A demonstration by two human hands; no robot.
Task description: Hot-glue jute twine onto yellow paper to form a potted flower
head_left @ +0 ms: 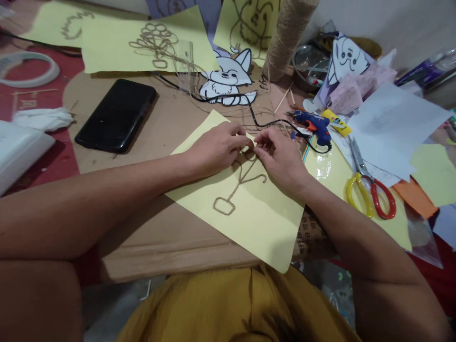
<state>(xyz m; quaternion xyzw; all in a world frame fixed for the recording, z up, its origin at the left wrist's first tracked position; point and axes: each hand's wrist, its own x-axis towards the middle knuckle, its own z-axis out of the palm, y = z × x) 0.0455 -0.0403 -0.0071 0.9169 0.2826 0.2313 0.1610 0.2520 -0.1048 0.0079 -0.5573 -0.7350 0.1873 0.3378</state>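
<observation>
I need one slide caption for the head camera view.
Left hand and right hand arrange brown twine on yellow paper near a glue gun and scissors.

Open cardboard [164,111] separates phone [117,116] and yellow sheet [263,228]; black cord [262,125] crosses beyond.

The upper end of the brown twine figure [231,194] is partly covered by the fingers of the left hand [218,148] and the right hand [281,156], and whether twine is pinched there cannot be told. The white tape roll [53,71] is cut off by the left edge, and the twine-wrapped post [287,40] by the top edge. The upper left of the white paper fox cutout [228,78] is hidden under a pale yellow sheet [117,52]. The pencil marks on the loose white paper [409,123] are too faint to be read.
</observation>
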